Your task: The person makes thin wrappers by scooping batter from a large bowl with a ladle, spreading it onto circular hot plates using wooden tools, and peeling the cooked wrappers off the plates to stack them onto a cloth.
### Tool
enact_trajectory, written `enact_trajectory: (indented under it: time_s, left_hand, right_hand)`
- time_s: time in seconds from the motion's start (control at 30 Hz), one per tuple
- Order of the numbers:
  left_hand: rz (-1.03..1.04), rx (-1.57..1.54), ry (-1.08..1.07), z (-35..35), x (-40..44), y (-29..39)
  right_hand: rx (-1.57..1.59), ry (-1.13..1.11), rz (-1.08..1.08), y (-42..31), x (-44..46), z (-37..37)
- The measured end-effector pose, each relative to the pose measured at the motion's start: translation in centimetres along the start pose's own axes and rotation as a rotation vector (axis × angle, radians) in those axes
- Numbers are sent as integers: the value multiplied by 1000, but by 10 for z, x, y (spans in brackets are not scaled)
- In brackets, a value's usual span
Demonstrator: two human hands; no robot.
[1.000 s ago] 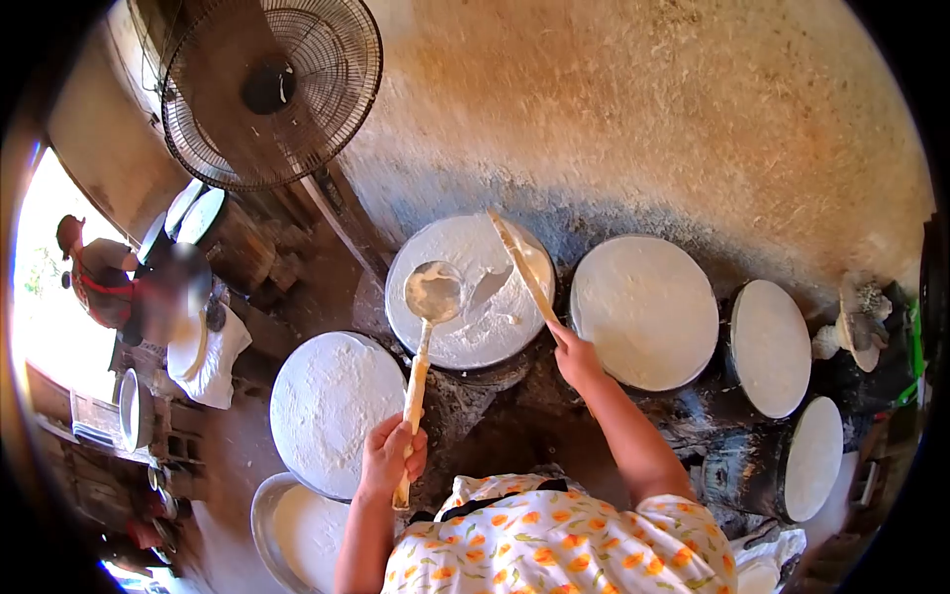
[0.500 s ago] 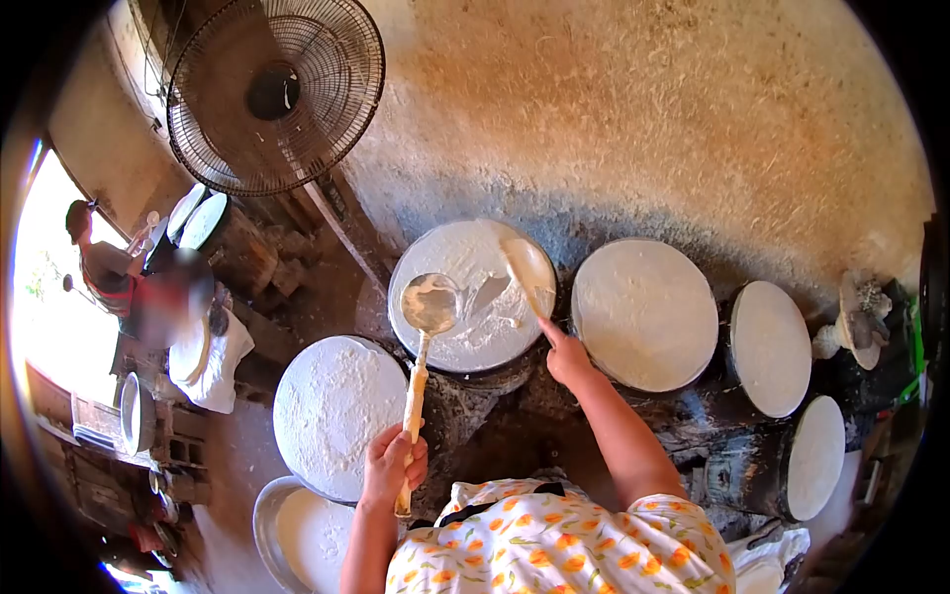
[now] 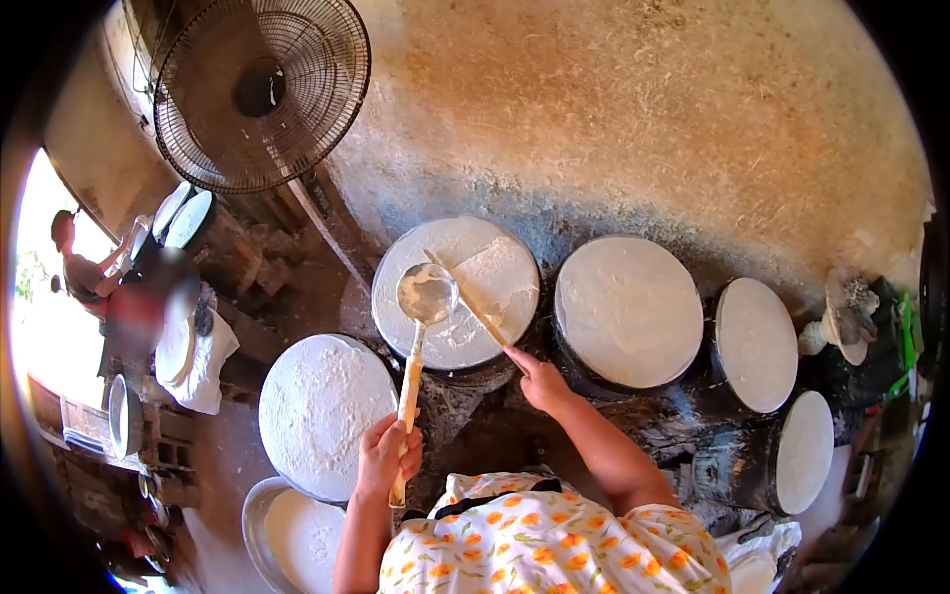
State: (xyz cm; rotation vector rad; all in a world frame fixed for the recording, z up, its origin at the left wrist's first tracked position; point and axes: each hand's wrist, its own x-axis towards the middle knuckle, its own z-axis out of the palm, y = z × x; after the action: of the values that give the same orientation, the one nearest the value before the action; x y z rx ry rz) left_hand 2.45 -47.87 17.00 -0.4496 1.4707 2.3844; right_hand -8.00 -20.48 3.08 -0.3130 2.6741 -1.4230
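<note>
My left hand is wrapped round the long pale handle of a ladle, whose whitish, smeared bowl hangs over the round white griddle in the middle. Fingers closed, my right hand grips a flat wooden spatula. Its thin blade slants across that griddle, seen nearly edge-on, with its tip just above the ladle's bowl. Uneven white batter or paste coats the griddle, with a smoother patch right of the blade. Whether the blade touches the surface, I cannot tell.
White-topped round drums stand at the right and lower left. A metal basin of white batter is below the left one. A large fan rises at upper left. Another person works by a bright opening.
My right hand has drawn the spatula left and down across the griddle, turning its blade edge-on. The dark streaks at the griddle's middle are gone from sight. My left hand still holds the ladle.
</note>
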Motion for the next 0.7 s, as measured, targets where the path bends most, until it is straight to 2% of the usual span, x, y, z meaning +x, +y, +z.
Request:
enact_trajectory:
  time_s: [0.07, 0.13, 0.2, 0.27, 0.33, 0.37, 0.4, 0.47, 0.5, 0.57, 0.67, 0.7]
  left_hand:
    - [13, 14, 5, -3, -3, 2]
    - [25, 16, 17, -5, -7, 3]
    - [52, 29, 18, -8, -8, 2]
    - [56, 31, 27, -9, -5, -1]
    - [30, 41, 59, -6, -1, -1]
    - [33, 40, 64, -6, -1, 0]
    - [28, 58, 87, -7, -2, 0]
    - [24, 70, 115, -8, -3, 1]
    - [29, 98, 131, -9, -2, 3]
    - [32, 126, 150, -10, -1, 6]
    - [24, 208, 162, -12, 14, 10]
    - [21, 242, 166, -13, 22, 12]
  right_hand:
    - [-32, 138, -19, 4, -7, -19]
    - [-46, 183, 147, 31, -14, -23]
    - [-18, 178, 6, 19, -23, -6]
    - [11, -21, 90, -9, -27, 13]
    - [-37, -129, 34, -6, -19, 32]
    - [-40, -101, -10, -7, -11, 31]
    - [-14, -117, 60, -19, -3, 13]
    - [-87, -19, 235, -28, 15, -21]
    - [-74, 102, 212, -1, 29, -25]
    - [-48, 183, 196, 16, 46, -40]
    - [-12, 3, 239, 21, 47, -34]
    - [-7, -67, 162, 4, 35, -32]
